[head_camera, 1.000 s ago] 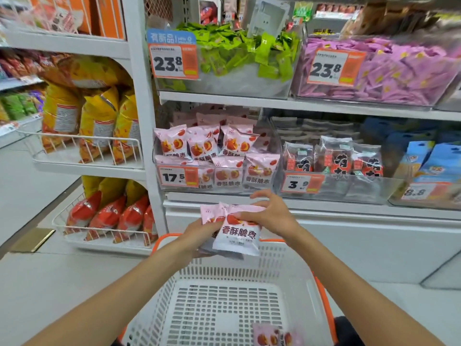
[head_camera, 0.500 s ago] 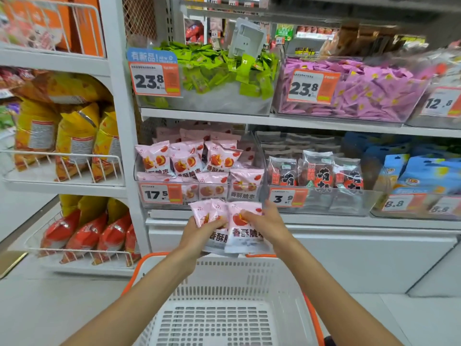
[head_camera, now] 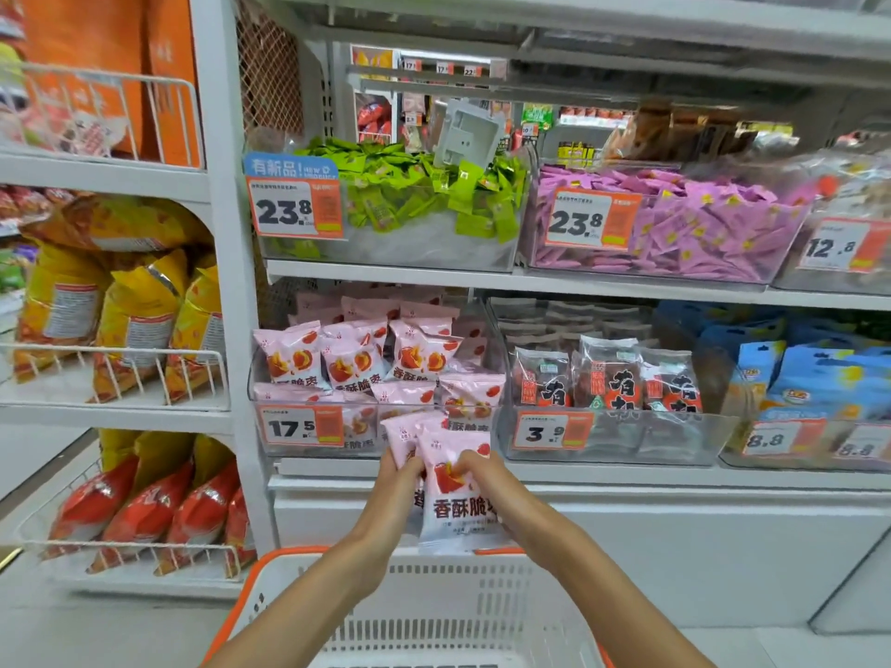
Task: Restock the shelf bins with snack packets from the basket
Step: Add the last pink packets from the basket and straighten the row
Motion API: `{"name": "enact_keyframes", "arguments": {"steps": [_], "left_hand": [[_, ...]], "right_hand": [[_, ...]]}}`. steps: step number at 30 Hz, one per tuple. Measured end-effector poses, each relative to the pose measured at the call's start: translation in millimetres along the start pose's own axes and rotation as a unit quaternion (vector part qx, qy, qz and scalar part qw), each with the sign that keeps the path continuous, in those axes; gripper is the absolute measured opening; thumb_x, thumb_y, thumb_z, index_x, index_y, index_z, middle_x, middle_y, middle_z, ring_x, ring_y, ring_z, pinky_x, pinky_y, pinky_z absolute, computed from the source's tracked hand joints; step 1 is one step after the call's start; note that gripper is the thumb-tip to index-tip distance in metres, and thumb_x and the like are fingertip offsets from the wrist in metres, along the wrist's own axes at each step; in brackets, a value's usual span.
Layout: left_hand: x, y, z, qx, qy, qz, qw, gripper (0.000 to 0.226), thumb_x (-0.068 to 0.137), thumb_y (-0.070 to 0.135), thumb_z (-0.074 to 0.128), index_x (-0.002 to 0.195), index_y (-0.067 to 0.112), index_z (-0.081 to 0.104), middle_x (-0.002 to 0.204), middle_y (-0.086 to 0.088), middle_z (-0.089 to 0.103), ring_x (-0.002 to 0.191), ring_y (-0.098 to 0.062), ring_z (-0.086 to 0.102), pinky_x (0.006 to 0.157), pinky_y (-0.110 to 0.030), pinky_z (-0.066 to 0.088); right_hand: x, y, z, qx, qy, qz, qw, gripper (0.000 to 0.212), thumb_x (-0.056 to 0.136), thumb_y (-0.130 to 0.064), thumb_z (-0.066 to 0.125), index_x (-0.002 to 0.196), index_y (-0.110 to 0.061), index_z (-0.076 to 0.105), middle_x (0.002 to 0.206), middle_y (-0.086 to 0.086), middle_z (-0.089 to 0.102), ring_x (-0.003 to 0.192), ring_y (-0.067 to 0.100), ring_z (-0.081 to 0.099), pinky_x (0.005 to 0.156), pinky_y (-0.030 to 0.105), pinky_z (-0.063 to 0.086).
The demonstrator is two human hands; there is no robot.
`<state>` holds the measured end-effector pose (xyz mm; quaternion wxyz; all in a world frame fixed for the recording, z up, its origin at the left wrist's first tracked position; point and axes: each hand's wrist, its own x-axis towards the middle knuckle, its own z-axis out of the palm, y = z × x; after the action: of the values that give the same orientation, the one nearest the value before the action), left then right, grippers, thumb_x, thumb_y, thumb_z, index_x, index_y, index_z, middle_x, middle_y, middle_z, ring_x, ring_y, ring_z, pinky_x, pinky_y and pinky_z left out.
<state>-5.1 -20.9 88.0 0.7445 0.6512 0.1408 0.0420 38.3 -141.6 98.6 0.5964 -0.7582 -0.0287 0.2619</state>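
Note:
Both hands hold a small stack of pink snack packets [head_camera: 451,515] upright just in front of the lower shelf. My left hand [head_camera: 396,489] grips the stack's left side and my right hand [head_camera: 482,482] grips its right side. Directly behind them stands the clear bin [head_camera: 308,450] tagged 17.5, filled with the same pink packets [head_camera: 357,361]. Below my arms is the white basket [head_camera: 482,600] with an orange rim; the part of its inside that shows holds nothing.
Right of the pink bin are a bin of dark packets [head_camera: 607,378] tagged 3.9 and a bin of blue packets [head_camera: 815,373]. The shelf above carries bins of green sweets [head_camera: 424,185] and purple sachets [head_camera: 684,224]. Wire racks of yellow and red bags [head_camera: 140,508] stand at left.
Both hands have lifted the pink packets up from the basket towards the 17.5 bin, and the view has tilted upward so less of the basket shows.

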Motion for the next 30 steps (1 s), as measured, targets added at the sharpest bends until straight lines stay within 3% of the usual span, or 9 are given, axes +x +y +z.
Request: {"name": "enact_keyframes", "arguments": {"steps": [7, 11, 13, 14, 15, 16, 21, 24, 30], "left_hand": [[23, 38, 6, 0.05, -0.056, 0.075, 0.994, 0.032, 0.092, 0.054, 0.04, 0.121, 0.041, 0.045, 0.111, 0.02, 0.056, 0.108, -0.001, 0.049, 0.097, -0.031, 0.038], [49, 56, 15, 0.124, -0.038, 0.141, 0.981, 0.017, 0.098, 0.042, 0.039, 0.103, 0.035, 0.054, 0.089, 0.028, 0.055, 0.082, 0.015, 0.049, 0.064, -0.003, 0.041], [64, 61, 24, 0.167, -0.018, 0.2, 0.965, 0.023, 0.099, 0.036, 0.039, 0.096, 0.025, 0.059, 0.087, 0.015, 0.06, 0.082, 0.004, 0.056, 0.062, -0.005, 0.042], [74, 60, 30, 0.198, -0.002, 0.221, 0.955, 0.035, 0.1, 0.034, 0.039, 0.11, 0.004, 0.055, 0.109, -0.008, 0.035, 0.106, -0.002, 0.041, 0.063, -0.009, 0.041], [80, 63, 36, 0.226, 0.008, 0.241, 0.944, 0.031, 0.1, 0.032, 0.039, 0.088, 0.012, 0.059, 0.073, 0.02, 0.027, 0.056, -0.004, 0.035, 0.057, -0.009, 0.039], [88, 62, 41, 0.251, 0.013, 0.258, 0.933, 0.031, 0.101, 0.032, 0.038, 0.088, 0.012, 0.057, 0.067, 0.017, 0.03, 0.067, -0.009, 0.056, 0.052, -0.009, 0.037], [116, 62, 60, 0.338, 0.035, 0.329, 0.881, 0.026, 0.103, 0.037, 0.029, 0.097, 0.025, 0.052, 0.066, 0.004, 0.046, 0.06, -0.01, 0.044, 0.055, -0.019, 0.033], [126, 78, 63, 0.454, 0.075, 0.369, 0.808, 0.038, 0.103, 0.037, 0.027, 0.114, 0.012, 0.053, 0.062, 0.003, 0.043, 0.058, -0.014, 0.044, 0.058, -0.033, 0.034], [163, 81, 28, 0.656, 0.119, 0.474, 0.576, 0.042, 0.096, 0.038, 0.032, 0.095, 0.011, 0.064, 0.096, -0.011, 0.069, 0.1, -0.027, 0.06, 0.096, -0.035, 0.021]], "right_hand": [[-16, -36, -47, 0.065, -0.067, -0.079, 0.992, 0.029, 0.082, -0.033, 0.069, 0.103, -0.012, 0.071, 0.101, 0.001, 0.073, 0.093, 0.011, 0.068, 0.076, 0.022, 0.048], [-6, -52, -77, 0.142, -0.042, -0.092, 0.985, 0.037, 0.065, -0.033, 0.081, 0.095, -0.013, 0.073, 0.115, 0.006, 0.067, 0.114, 0.021, 0.056, 0.101, 0.041, 0.041], [3, -56, -91, 0.156, -0.027, -0.113, 0.981, 0.023, 0.069, -0.03, 0.073, 0.086, -0.017, 0.077, 0.106, 0.005, 0.071, 0.106, 0.022, 0.061, 0.099, 0.041, 0.042], [11, -55, -99, 0.173, -0.018, -0.119, 0.978, 0.019, 0.072, -0.029, 0.067, 0.086, -0.019, 0.076, 0.099, 0.002, 0.074, 0.1, 0.022, 0.063, 0.092, 0.04, 0.045], [14, -58, -104, 0.191, -0.005, -0.122, 0.974, 0.019, 0.078, -0.028, 0.062, 0.089, -0.019, 0.074, 0.095, 0.0, 0.074, 0.097, 0.022, 0.065, 0.085, 0.039, 0.047], [20, -60, -111, 0.203, 0.004, -0.127, 0.971, 0.018, 0.084, -0.028, 0.058, 0.093, -0.019, 0.071, 0.096, 0.0, 0.074, 0.094, 0.021, 0.066, 0.08, 0.038, 0.047], [54, -61, -133, 0.247, 0.049, -0.142, 0.957, 0.022, 0.092, -0.03, 0.055, 0.106, -0.016, 0.065, 0.104, 0.006, 0.07, 0.09, 0.021, 0.066, 0.083, 0.037, 0.051], [69, -67, -140, 0.264, 0.055, -0.149, 0.951, 0.024, 0.093, -0.028, 0.055, 0.109, -0.013, 0.063, 0.1, 0.006, 0.071, 0.088, 0.02, 0.067, 0.077, 0.033, 0.056], [91, -67, -138, 0.252, 0.072, -0.171, 0.95, 0.017, 0.092, -0.023, 0.056, 0.104, -0.013, 0.064, 0.094, 0.005, 0.072, 0.084, 0.019, 0.067, 0.08, 0.035, 0.051]]}}
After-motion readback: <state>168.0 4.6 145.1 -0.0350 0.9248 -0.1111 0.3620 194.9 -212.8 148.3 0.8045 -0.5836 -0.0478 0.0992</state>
